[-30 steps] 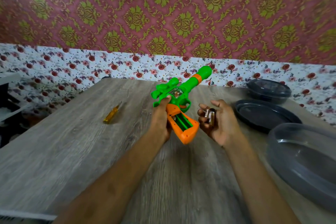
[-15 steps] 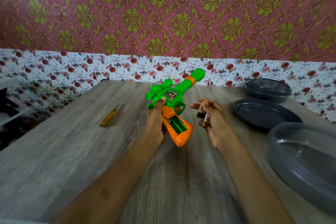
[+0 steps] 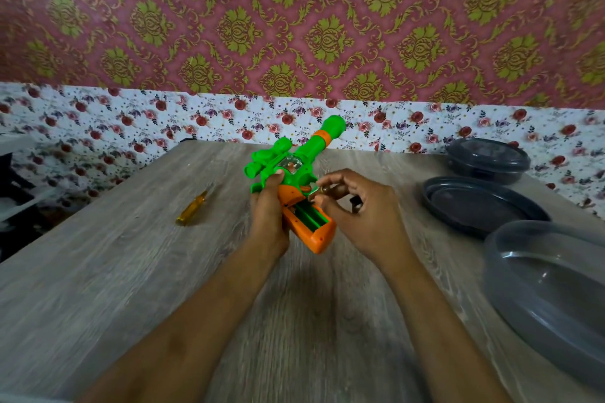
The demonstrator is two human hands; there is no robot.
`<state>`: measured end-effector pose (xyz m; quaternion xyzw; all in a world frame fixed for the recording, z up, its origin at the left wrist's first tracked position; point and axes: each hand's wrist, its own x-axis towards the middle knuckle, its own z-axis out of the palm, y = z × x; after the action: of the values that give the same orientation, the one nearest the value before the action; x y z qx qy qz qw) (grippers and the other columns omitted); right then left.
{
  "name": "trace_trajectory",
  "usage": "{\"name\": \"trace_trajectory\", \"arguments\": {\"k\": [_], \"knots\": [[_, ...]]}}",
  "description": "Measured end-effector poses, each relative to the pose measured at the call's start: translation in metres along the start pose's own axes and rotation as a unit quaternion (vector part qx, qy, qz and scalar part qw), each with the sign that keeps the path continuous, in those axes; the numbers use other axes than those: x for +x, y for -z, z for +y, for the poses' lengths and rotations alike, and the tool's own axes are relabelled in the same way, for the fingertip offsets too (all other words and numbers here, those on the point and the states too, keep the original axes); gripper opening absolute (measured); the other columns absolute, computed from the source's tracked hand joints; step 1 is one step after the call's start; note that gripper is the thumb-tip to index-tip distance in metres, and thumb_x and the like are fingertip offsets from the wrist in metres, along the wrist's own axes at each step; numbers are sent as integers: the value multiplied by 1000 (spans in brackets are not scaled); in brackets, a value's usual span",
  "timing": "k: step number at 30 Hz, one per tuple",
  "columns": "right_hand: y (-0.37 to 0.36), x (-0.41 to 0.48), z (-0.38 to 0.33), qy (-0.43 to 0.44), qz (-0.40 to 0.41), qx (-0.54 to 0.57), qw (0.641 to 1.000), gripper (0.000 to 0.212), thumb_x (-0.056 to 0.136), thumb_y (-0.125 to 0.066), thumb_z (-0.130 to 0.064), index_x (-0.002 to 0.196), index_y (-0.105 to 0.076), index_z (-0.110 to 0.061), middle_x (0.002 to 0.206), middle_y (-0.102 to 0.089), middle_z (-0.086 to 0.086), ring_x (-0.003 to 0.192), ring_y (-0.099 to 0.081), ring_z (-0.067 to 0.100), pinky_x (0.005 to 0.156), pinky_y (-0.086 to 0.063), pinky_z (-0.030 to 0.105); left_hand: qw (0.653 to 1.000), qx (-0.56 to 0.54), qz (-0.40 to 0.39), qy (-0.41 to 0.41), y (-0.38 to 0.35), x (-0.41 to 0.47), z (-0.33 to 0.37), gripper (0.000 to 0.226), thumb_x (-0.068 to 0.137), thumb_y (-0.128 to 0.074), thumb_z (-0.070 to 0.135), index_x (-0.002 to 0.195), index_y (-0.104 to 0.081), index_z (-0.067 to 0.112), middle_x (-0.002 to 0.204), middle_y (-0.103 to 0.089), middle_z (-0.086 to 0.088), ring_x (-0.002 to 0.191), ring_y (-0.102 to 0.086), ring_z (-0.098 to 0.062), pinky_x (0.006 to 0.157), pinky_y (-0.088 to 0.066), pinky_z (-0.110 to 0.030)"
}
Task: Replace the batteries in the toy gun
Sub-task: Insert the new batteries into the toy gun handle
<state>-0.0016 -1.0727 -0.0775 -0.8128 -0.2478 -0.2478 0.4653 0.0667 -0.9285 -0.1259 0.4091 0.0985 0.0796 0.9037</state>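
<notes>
Grips toy gun [image 3: 296, 159] at the orange handle with left hand [image 3: 268, 211], over the surface [image 3: 131, 271], open battery compartment [image 3: 310, 216] facing up. Pinches batteries [image 3: 328, 189] in right hand [image 3: 361, 216] at the compartment's upper end. Yellow screwdriver [image 3: 193, 211] on surface, left of gun.

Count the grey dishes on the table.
3, all on the right: a dark tub at the back, a shallow dish before it, a clear grey bowl nearest, cut by the frame; more may lie beyond.

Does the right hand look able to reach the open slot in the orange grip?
Probably yes: the open slot in the green plastic toy gun lies uncovered, and the right hand, pinching small batteries, hovers beside it.
</notes>
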Motion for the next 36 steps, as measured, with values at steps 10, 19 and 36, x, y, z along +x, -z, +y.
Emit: {"name": "trace_trajectory", "arguments": {"k": [10,19,36], "knots": [[6,-2,-4,31,-66,-90,993,19,79,-67,-22,96,-71,-28,78,-70,-11,63,-58,-5,58,-36,7,999,-31,-21,-25,4,4,1,72,73,-64,36,135,-43,6,121,-60,-26,104,-63,-41,71,-57,-43],[5,-3,-2,-12,-135,-84,987,22,80,-68,-23,100,-72,-30,93,-73,-10,85,-64,0,66,-39,8,999,-21,-38,-22,2,7,-4,48,91,-54,30,132,-49,6,119,-62,-25,94,-67,-37,71,-59,-43],[-6,-2,10,-197,-138,11,971,29,63,-83,-11,66,-56,-23,66,-54,-6,63,-49,7,61,-40,24,996,-18,85,-32,-12,-12,-8,39,95,-53,20,128,-45,2,94,-67,-18,53,-67,-18,47,-55,-27]]}}
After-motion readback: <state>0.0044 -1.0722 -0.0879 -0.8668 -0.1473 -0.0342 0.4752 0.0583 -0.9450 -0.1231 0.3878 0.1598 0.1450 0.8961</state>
